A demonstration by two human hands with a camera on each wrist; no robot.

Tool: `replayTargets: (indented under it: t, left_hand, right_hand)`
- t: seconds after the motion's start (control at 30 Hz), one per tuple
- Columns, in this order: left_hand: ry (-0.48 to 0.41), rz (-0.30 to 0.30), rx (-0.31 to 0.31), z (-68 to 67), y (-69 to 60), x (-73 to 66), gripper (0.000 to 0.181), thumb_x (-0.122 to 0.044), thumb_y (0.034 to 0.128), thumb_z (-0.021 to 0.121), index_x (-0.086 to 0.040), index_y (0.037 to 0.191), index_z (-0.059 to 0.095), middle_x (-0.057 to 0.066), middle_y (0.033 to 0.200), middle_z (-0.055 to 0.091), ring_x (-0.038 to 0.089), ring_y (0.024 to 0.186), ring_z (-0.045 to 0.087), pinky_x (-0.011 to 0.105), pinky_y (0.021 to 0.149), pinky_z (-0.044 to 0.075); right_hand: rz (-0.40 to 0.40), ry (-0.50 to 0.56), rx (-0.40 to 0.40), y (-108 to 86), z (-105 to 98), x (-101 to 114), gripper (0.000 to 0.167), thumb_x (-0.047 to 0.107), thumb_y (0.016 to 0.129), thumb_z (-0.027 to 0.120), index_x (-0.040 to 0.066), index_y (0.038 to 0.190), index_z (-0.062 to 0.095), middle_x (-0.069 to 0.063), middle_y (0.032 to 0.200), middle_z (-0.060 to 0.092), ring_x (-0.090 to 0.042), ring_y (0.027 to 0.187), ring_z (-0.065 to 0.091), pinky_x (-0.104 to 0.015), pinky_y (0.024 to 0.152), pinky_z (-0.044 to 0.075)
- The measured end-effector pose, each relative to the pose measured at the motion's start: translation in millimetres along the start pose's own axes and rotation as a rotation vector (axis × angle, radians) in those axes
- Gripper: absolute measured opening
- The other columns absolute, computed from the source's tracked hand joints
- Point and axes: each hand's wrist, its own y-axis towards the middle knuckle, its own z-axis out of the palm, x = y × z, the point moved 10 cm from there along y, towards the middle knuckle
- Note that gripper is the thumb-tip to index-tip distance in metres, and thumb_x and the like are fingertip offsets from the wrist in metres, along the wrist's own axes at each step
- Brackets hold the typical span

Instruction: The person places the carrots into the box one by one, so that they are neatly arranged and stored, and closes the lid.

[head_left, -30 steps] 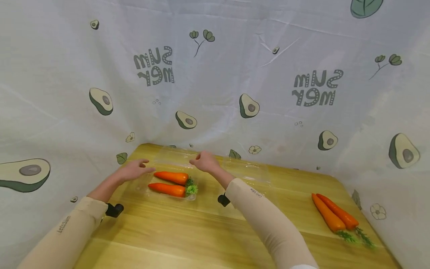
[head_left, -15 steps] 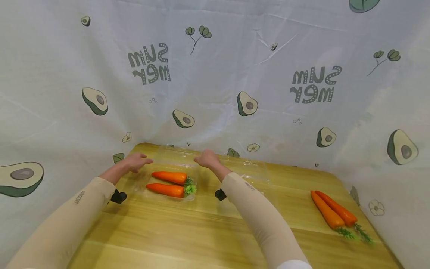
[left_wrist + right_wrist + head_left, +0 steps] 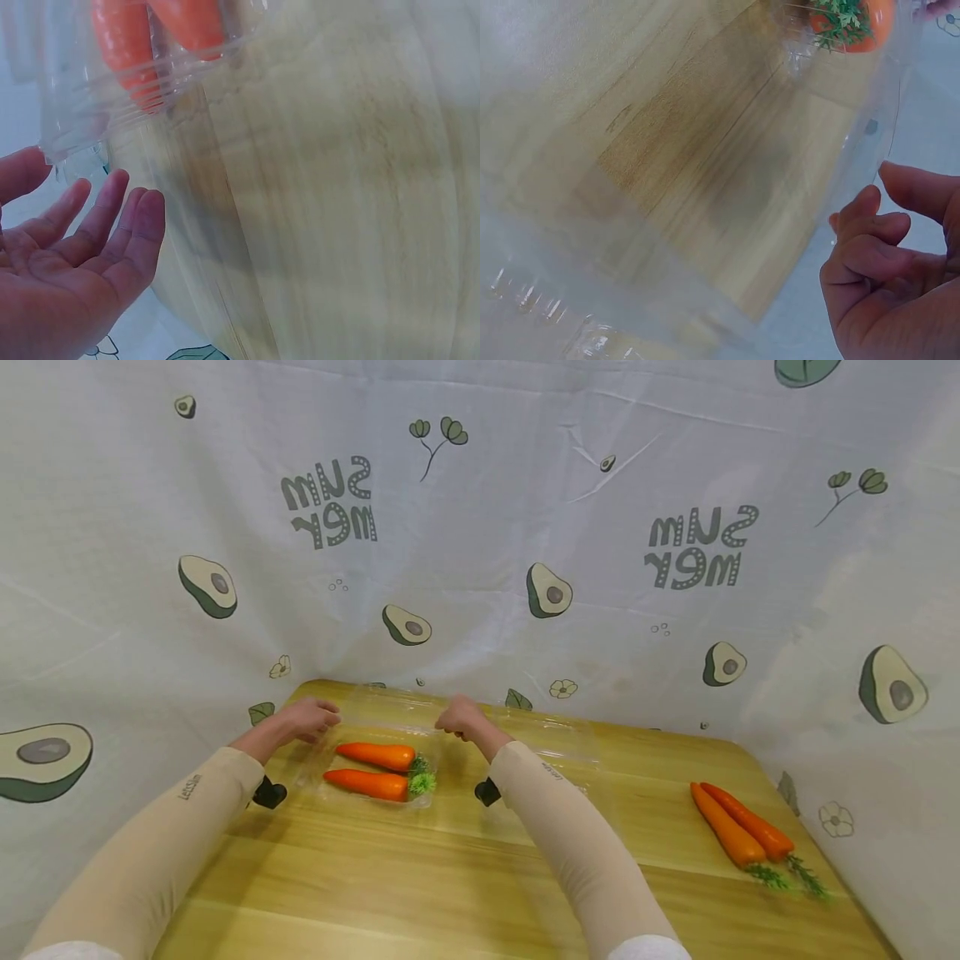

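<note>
Two orange carrots [image 3: 367, 783] with green tops lie in an open clear plastic box [image 3: 360, 804] at the table's far left. Its clear lid [image 3: 390, 708] stands folded back behind it. My left hand [image 3: 311, 718] is at the lid's left side. In the left wrist view, the thumb [image 3: 26, 174] touches a corner of the plastic, with the other fingers spread loosely below. At the lid's right side, my right hand [image 3: 462, 718] pinches the clear edge between thumb and forefinger, its other fingers curled in the right wrist view.
Another clear plastic box [image 3: 588, 760] stands open to the right, partly behind my right forearm. Two more carrots [image 3: 738, 827] lie near the right edge of the wooden table [image 3: 405, 885]. A printed white curtain [image 3: 480, 552] surrounds the table behind and at both sides.
My left hand has reached forward to the lid's left side, its fingers turning downward. The right hand has shifted only slightly along the lid's edge. The carrots stay in place.
</note>
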Motion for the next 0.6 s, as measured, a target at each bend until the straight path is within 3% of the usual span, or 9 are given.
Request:
replayTargets:
  t: [0.2,0.3,0.4,0.43,0.5,0.6]
  left_hand:
    - [-0.008,0.005,-0.014,-1.3,3.4,-0.3,0.053,-0.015,0.1064,0.045,0.013,0.15,0.032,0.037,0.148,0.04,0.048,0.134,0.043,0.036,0.086,0.056]
    - [-0.007,0.012,-0.021,-2.0,2.7,-2.4,0.053,-0.013,0.1058,0.046,0.013,0.149,0.033,0.037,0.147,0.041,0.048,0.134,0.043,0.041,0.091,0.056]
    - [-0.019,0.027,-0.029,-2.7,1.6,-4.8,0.052,-0.011,0.1054,0.047,0.014,0.149,0.033,0.036,0.148,0.04,0.049,0.136,0.041,0.048,0.098,0.052]
    - [-0.025,0.034,-0.033,-3.0,1.3,-5.7,0.051,-0.01,0.1053,0.047,0.014,0.148,0.034,0.036,0.148,0.039,0.05,0.136,0.041,0.05,0.1,0.051]
    - [-0.028,0.047,-0.047,-4.6,1.4,-6.9,0.05,-0.01,0.105,0.047,0.015,0.147,0.035,0.036,0.149,0.039,0.05,0.136,0.04,0.053,0.103,0.048]
    - [-0.043,0.062,-0.089,-8.7,2.4,-9.1,0.047,-0.01,0.1044,0.048,0.015,0.143,0.039,0.036,0.146,0.041,0.049,0.134,0.042,0.055,0.104,0.047]
  right_hand:
    - [0.022,0.06,0.006,-0.4,0.3,-2.6,0.03,0.01,0.096,0.066,0.005,0.068,0.056,0.001,0.052,0.034,-0.013,0.045,0.026,-0.029,0.05,0.027]
    - [0.034,0.075,-0.014,0.4,-1.7,-4.0,0.013,0.01,0.095,0.068,-0.002,0.094,0.063,0.002,0.053,0.031,-0.013,0.045,0.025,-0.029,0.05,0.027]
    - [0.045,0.102,-0.039,-0.2,-5.0,-5.4,0.029,0.01,0.095,0.068,-0.003,0.117,0.056,0.003,0.052,0.026,-0.012,0.045,0.022,-0.03,0.052,0.028]
    - [0.049,0.11,-0.049,-0.8,-6.5,-5.8,0.028,0.011,0.095,0.068,-0.003,0.116,0.056,0.003,0.052,0.026,-0.012,0.045,0.021,-0.031,0.052,0.028]
    - [0.052,0.119,-0.064,-1.7,-9.5,-6.1,0.014,0.012,0.096,0.068,0.001,0.1,0.06,0.004,0.051,0.025,-0.011,0.044,0.02,-0.03,0.051,0.027]
    - [0.054,0.133,-0.084,-3.7,-14.5,-6.2,0.033,0.013,0.095,0.068,0.012,0.069,0.049,0.004,0.051,0.027,-0.01,0.044,0.021,-0.027,0.048,0.027]
